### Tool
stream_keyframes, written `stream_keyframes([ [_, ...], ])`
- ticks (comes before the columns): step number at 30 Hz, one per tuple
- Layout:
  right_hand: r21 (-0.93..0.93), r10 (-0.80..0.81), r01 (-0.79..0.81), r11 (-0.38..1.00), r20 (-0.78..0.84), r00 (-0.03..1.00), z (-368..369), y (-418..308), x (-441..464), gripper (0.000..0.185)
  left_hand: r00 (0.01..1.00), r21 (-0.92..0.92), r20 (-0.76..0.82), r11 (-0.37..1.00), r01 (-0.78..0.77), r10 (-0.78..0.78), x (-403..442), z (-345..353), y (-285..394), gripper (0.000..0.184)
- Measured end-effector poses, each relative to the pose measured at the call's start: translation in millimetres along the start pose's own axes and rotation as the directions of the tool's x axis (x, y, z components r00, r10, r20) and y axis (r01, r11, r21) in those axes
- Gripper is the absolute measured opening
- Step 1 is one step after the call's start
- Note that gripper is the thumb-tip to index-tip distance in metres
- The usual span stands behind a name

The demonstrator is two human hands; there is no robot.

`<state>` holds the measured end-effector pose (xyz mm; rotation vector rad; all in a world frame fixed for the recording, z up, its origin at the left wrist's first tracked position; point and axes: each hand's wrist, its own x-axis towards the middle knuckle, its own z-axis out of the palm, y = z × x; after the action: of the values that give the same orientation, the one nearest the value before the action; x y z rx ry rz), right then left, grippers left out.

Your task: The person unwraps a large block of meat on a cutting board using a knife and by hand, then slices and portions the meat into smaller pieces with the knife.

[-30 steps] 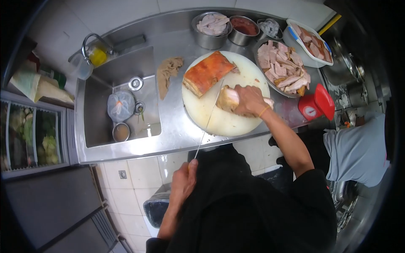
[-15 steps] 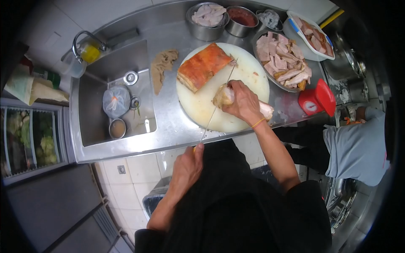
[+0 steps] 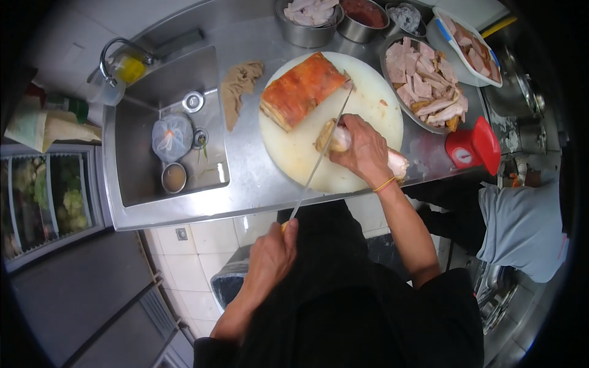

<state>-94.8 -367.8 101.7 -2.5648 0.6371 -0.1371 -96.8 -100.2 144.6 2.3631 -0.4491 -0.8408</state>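
The left hand (image 3: 273, 253) is closed round the handle of a knife (image 3: 318, 161); the right (image 3: 364, 150) clasps a meat piece (image 3: 397, 163) on the board (image 3: 291, 156). The blade points away and slightly right, crossing the meat's far-left end; the meat's long axis runs from there to near right. Behind, 2 pots hold pale pieces (image 3: 307, 12) and something red (image 3: 363, 12); 1 basin (image 3: 402, 104) and 1 tub (image 3: 451, 58) hold cut meat.

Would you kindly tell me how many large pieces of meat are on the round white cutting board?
2: an orange-skinned slab at the upper left of the cutting board, and a piece partly covered by the right hand. Anything beneath that hand could be hidden.
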Motion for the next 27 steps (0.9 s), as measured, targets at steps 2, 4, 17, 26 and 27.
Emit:
stream_keyframes([
  [2,-0.010,-0.003,0.003,1.000,0.002,1.000,0.2,0.9,0.0,0.052,1.000,-0.002,0.010,1.000,0.007,-0.007,0.7,-1.9,1.0,0.049],
  [4,-0.015,-0.014,0.014,1.000,0.004,1.000,0.4,1.5,0.1,0.052,1.000,0.002,0.015,1.000,0.013,-0.013,3.0,-3.2,3.9,0.050],
  [17,-0.013,-0.028,0.028,1.000,0.011,1.000,1.2,4.0,-0.2,0.056,0.995,0.009,-0.041,0.996,-0.091,0.092,98.3,34.1,39.1,0.055],
  [26,0.045,0.002,-0.003,0.999,0.018,1.000,2.2,2.6,0.2,0.052,0.990,0.134,0.082,0.986,0.100,-0.112,26.5,14.3,-7.0,0.057],
  [27,0.048,0.007,-0.008,0.999,0.025,1.000,2.1,2.6,0.1,0.052,0.985,0.147,0.098,0.981,0.130,-0.145,14.0,8.9,-10.8,0.057],
])
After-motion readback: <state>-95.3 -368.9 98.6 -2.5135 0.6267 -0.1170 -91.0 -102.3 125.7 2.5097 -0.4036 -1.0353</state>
